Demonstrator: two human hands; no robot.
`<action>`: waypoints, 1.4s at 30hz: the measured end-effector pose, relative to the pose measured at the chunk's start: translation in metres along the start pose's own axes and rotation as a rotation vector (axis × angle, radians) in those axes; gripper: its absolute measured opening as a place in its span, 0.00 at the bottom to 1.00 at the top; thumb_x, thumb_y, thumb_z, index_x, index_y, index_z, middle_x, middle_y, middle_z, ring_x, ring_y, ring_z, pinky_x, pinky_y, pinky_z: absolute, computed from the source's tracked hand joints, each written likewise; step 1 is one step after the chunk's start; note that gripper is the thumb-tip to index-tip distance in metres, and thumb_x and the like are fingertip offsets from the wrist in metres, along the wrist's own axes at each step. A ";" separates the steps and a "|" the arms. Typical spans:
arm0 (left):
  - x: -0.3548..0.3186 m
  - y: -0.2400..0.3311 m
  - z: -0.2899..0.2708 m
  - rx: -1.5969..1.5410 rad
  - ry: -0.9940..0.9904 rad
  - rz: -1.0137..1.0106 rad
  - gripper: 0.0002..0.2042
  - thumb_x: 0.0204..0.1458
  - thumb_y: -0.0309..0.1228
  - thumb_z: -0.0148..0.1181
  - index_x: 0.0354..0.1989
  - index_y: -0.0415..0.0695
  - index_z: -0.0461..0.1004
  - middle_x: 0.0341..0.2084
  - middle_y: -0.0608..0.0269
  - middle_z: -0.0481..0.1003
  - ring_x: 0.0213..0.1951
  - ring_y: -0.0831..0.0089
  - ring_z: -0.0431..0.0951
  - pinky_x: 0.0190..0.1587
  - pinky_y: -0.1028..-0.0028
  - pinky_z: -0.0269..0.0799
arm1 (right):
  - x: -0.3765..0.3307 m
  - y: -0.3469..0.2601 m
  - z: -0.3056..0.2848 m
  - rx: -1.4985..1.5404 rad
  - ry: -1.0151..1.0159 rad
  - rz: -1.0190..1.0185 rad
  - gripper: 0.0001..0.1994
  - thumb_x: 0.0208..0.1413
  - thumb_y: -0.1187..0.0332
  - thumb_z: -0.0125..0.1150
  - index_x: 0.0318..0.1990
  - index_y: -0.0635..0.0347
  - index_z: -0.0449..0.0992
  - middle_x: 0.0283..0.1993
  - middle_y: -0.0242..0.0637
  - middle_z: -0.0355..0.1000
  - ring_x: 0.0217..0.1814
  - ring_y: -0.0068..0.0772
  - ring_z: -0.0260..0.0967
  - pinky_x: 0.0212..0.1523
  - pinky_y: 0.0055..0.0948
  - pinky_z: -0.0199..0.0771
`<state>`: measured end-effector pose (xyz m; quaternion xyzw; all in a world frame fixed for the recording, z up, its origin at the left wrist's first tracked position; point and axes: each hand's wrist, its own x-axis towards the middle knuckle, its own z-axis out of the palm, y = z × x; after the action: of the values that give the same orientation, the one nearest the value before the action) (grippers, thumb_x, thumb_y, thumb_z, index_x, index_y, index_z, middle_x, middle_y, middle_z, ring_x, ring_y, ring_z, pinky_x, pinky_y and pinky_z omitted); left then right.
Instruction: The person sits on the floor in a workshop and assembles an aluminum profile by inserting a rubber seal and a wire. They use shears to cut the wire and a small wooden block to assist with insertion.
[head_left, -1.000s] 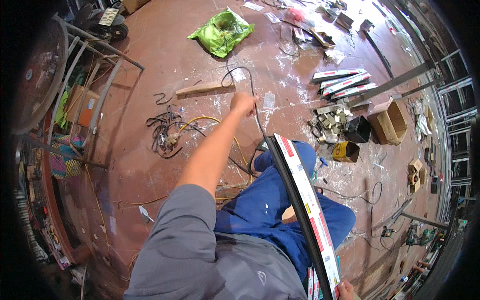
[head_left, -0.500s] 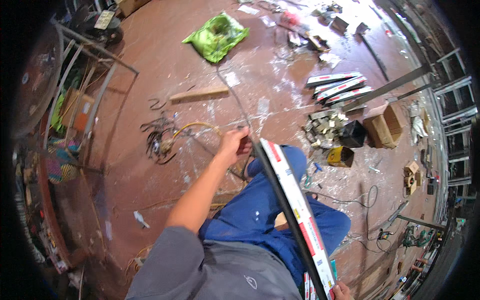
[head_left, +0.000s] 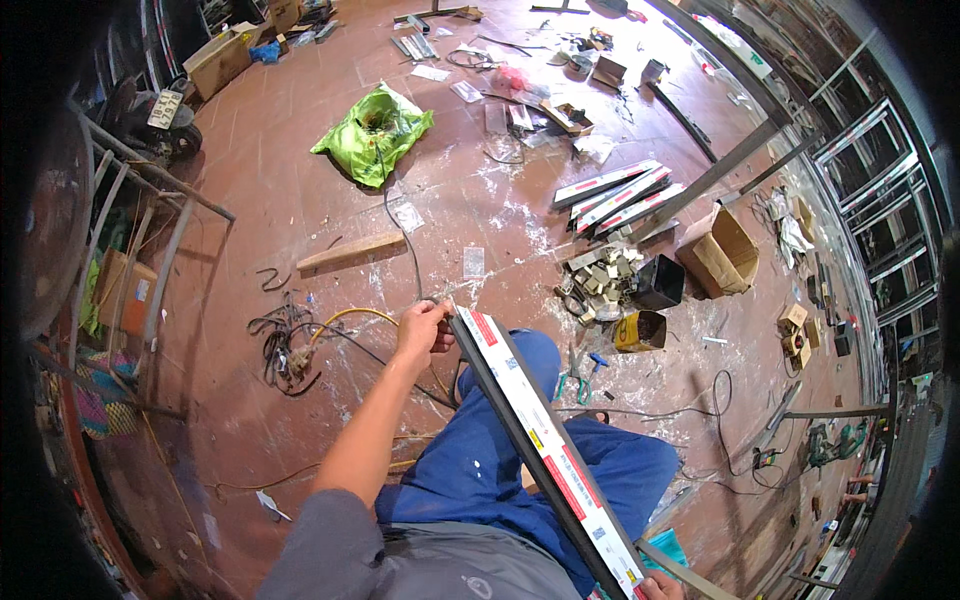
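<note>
A long, straight bar (head_left: pixel 540 432) with a white, red-marked label face and a black side lies slantwise over my blue-trousered legs. My left hand (head_left: pixel 424 332) is closed at its far end, fingertips pinching a thin black strip (head_left: pixel 389 215). That strip runs down from a bright green bag (head_left: pixel 376 135) on the floor. At the bar's near end, by the lower edge of the view, my right hand (head_left: pixel 660 587) grips it; most of this hand is cut off. A flat grey strip passes beside the right hand.
Similar labelled bars (head_left: pixel 620 195) are piled at the far right. Nearby are small metal pieces (head_left: pixel 605 280), a black bin (head_left: pixel 659 282), a yellow tin (head_left: pixel 640 331) and an open cardboard box (head_left: pixel 720 255). Scissors (head_left: pixel 575 378) lie beside my knee. Tangled cables (head_left: pixel 287 355) and a wooden batten (head_left: pixel 352 252) lie left.
The view has shifted, so the floor items appear further left and lower. The bar, still between both hands, shows its label face more broadly. Both hands keep their hold.
</note>
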<state>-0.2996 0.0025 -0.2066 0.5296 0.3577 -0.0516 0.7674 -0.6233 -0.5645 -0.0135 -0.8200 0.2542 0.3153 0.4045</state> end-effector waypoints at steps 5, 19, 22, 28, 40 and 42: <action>0.018 -0.001 0.000 -0.029 -0.011 0.074 0.11 0.64 0.36 0.63 0.34 0.43 0.75 0.19 0.68 0.73 0.15 0.78 0.72 0.14 0.76 0.65 | 0.005 0.005 0.015 0.006 -0.007 0.039 0.17 0.70 0.60 0.58 0.49 0.69 0.81 0.38 0.32 0.77 0.39 0.24 0.70 0.38 0.28 0.73; -0.037 -0.065 0.042 0.673 0.117 0.351 0.22 0.63 0.46 0.57 0.35 0.35 0.80 0.29 0.41 0.81 0.35 0.45 0.83 0.39 0.49 0.76 | 0.023 -0.125 0.097 0.090 -0.080 -0.282 0.26 0.72 0.62 0.59 0.69 0.70 0.66 0.64 0.47 0.73 0.65 0.36 0.69 0.66 0.33 0.68; -0.098 -0.044 0.053 0.882 0.037 0.348 0.21 0.63 0.47 0.55 0.37 0.38 0.81 0.34 0.35 0.81 0.39 0.36 0.82 0.44 0.45 0.76 | 0.010 -0.169 0.104 0.193 -0.128 -0.209 0.26 0.72 0.63 0.58 0.71 0.70 0.65 0.65 0.47 0.72 0.64 0.35 0.70 0.65 0.31 0.69; -0.148 -0.049 0.058 1.017 -0.303 0.319 0.20 0.61 0.45 0.58 0.33 0.37 0.82 0.28 0.41 0.81 0.33 0.43 0.84 0.39 0.48 0.78 | 0.029 -0.164 0.103 0.237 -0.162 -0.280 0.26 0.71 0.69 0.56 0.72 0.71 0.62 0.67 0.48 0.70 0.67 0.37 0.69 0.67 0.32 0.68; -0.189 -0.044 0.060 0.638 -0.500 -0.064 0.19 0.60 0.43 0.69 0.29 0.37 0.78 0.20 0.60 0.79 0.17 0.73 0.78 0.20 0.71 0.73 | 0.026 -0.165 0.085 0.306 -0.180 -0.237 0.26 0.70 0.71 0.57 0.72 0.71 0.62 0.66 0.47 0.71 0.65 0.35 0.71 0.64 0.31 0.71; -0.188 -0.047 0.060 0.576 -0.505 -0.125 0.19 0.61 0.43 0.68 0.29 0.36 0.78 0.20 0.60 0.79 0.17 0.73 0.78 0.20 0.71 0.73 | 0.027 -0.165 0.082 0.296 -0.197 -0.217 0.25 0.70 0.71 0.57 0.71 0.71 0.62 0.65 0.47 0.71 0.64 0.35 0.71 0.64 0.31 0.71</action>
<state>-0.4297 -0.1253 -0.1184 0.6711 0.1599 -0.3253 0.6467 -0.5199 -0.4115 0.0114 -0.7394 0.1672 0.3077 0.5750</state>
